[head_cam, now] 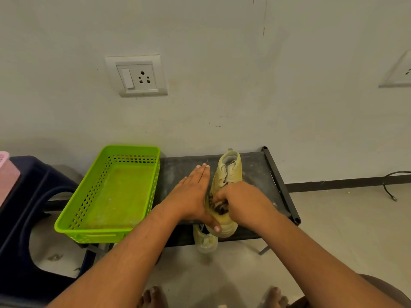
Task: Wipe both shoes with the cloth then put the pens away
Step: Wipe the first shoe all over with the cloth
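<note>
On the table (255, 165) | shoe (229, 172): light, soft, I judge; grip sole | my left hand (191, 194) flat, fingers together | right hand (242, 201) pinches cloth (220, 207)

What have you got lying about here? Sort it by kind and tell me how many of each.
pale shoes: 2
dark cloth: 1
green basket: 1
black rack: 1
dark blue stool: 1
wall sockets: 2
Total: 8

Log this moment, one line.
left hand: flat against pale yellow shoe | right hand: grips dark cloth on shoe
</note>
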